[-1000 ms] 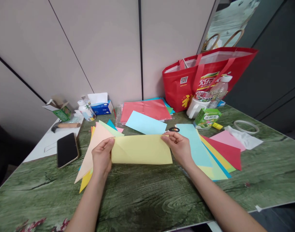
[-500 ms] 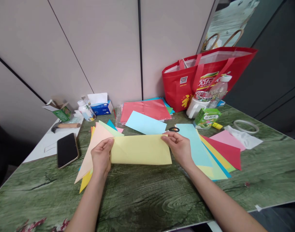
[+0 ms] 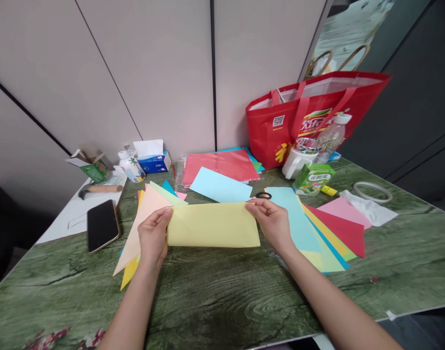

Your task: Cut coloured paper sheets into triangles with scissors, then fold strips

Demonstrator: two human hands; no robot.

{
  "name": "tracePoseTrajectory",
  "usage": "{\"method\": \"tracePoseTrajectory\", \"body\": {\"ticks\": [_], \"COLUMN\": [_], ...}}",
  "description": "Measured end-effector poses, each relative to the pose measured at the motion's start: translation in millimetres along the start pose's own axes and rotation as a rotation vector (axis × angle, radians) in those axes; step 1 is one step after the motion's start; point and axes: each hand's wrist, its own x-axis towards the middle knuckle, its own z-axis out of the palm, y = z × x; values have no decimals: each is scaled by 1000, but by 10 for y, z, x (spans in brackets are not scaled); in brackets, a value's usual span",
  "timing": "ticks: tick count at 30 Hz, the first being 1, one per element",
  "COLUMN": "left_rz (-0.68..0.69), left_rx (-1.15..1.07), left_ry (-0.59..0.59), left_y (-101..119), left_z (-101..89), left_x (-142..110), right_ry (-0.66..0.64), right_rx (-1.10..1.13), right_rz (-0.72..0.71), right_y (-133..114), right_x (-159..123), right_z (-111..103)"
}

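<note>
A pale yellow sheet of paper (image 3: 213,226), long and narrow, is stretched between my two hands above the green table. My left hand (image 3: 154,236) pinches its left end near the upper corner, thumb in front. At the upper right corner, my right hand (image 3: 273,223) pinches it between thumb and fingers. Just beyond the sheet lies a light blue paper strip (image 3: 221,184). Fanned coloured papers (image 3: 135,238) spread by my left hand, with peach on top. By my right hand, light blue paper (image 3: 293,214) lies over several other coloured sheets.
A phone (image 3: 103,226) and a hammer (image 3: 100,189) are on the left. Red paper in plastic (image 3: 220,165) sits at the back. A red bag (image 3: 269,133), a white mug (image 3: 297,163), a green box (image 3: 313,179) and a tape roll (image 3: 372,192) stand or lie to the right.
The whole view shifts very slightly. Both hands keep the same hold on the yellow paper, with no other visible change.
</note>
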Motion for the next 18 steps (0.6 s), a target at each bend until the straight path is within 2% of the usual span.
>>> {"method": "tracePoseTrajectory", "body": {"ticks": [18], "left_rz": [-41], "left_rx": [28], "left_ry": [-22], "left_y": [16], "left_z": [7], "left_x": [-47], "right_ry": [-40], "right_rx": [29], "right_rz": [85], "right_y": [68], "right_x": [46], "right_z": [-57]}}
